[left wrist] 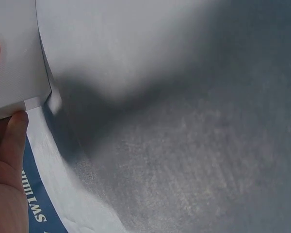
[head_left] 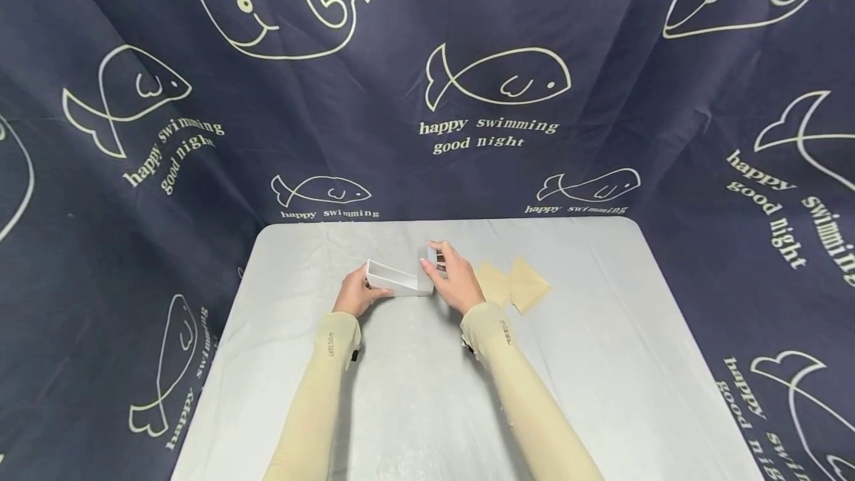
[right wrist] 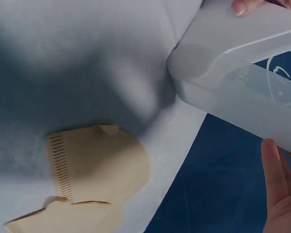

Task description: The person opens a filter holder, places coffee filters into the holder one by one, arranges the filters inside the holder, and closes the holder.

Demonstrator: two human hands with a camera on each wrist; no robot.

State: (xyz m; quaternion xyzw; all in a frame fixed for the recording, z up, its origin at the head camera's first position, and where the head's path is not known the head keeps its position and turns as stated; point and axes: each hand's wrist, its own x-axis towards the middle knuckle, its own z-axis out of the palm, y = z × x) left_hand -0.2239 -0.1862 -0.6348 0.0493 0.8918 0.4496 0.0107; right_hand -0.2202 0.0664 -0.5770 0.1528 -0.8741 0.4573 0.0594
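Note:
A white box (head_left: 399,286) with an open top lies lengthwise across the far middle of the table. My left hand (head_left: 354,294) grips its left end, thumb along the near side; in the left wrist view the fingers (left wrist: 17,136) sit under the box's edge. At the right end a translucent lid (right wrist: 228,104) stands raised from the box. My right hand (head_left: 457,278) holds this lid between thumb and fingers. Just right of that hand lie two tan paper coffee filters (head_left: 530,286), one with a crimped seam showing in the right wrist view.
The table (head_left: 401,392) has a pale grey cover and rounded far corners. Dark blue curtains (head_left: 494,169) printed with fish and whales hang close behind and on both sides.

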